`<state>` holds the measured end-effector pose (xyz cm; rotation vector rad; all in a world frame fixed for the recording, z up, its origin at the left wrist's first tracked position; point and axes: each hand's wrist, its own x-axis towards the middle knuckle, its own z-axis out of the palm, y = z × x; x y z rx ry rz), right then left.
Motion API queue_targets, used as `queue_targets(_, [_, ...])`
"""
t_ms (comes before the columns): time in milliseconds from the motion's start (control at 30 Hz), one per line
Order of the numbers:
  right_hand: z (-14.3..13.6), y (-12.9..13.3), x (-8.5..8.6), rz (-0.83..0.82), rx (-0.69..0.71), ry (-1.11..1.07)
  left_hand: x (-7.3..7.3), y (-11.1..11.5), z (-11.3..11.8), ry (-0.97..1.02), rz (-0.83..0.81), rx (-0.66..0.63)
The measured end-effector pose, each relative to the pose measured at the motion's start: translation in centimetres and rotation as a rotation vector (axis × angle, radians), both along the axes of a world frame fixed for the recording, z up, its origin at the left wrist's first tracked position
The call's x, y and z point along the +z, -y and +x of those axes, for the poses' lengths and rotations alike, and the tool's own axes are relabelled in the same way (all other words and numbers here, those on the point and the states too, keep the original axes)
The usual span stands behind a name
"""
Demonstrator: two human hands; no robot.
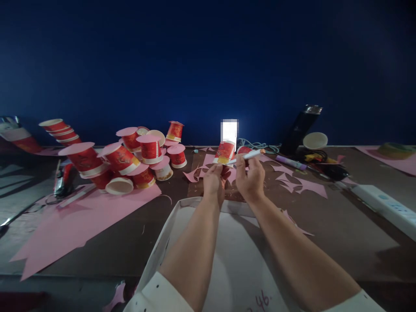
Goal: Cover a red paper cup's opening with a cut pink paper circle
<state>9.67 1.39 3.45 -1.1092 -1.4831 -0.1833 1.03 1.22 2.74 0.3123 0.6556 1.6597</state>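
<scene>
My left hand is closed on the lower edge of a red paper cup with gold print, which leans slightly. In my right hand is a white pen-shaped tool with an orange end. It slants down to the left, its other end close to the cup's lower edge; whether they touch I cannot tell. Another red cup lies partly hidden behind the tool. Pink paper scraps surround both hands. Beneath my forearms is a white open box or lid with handwriting on it.
Several red cups with pink paper discs are piled on the left, beside a stack of cups and a pink sheet. A dark flask, purple tube, power strip and tape roll are right. A bright light stands behind.
</scene>
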Motion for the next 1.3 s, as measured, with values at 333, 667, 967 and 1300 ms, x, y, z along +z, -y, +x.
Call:
queue_targets(333, [0.05,-0.06,0.03,0.025,0.032,0.029,-0.03,-0.1,-0.14,-0.018,-0.013,0.01])
queue_targets(667, [-0.04,0.25,0.26,0.018,0.035,0.012,0.11,0.06,-0.1,-0.002,-0.009,0.024])
queue_targets(967, [-0.07,0.25,0.24,-0.01,0.03,0.006,0.23,0.04,-0.1,-0.004,-0.03,0.019])
queue_targets(1300, [0.1,0.16,0.25,0.094,0.057,-0.026,-0.17,0.03,-0.23,0.05,-0.015,-0.007])
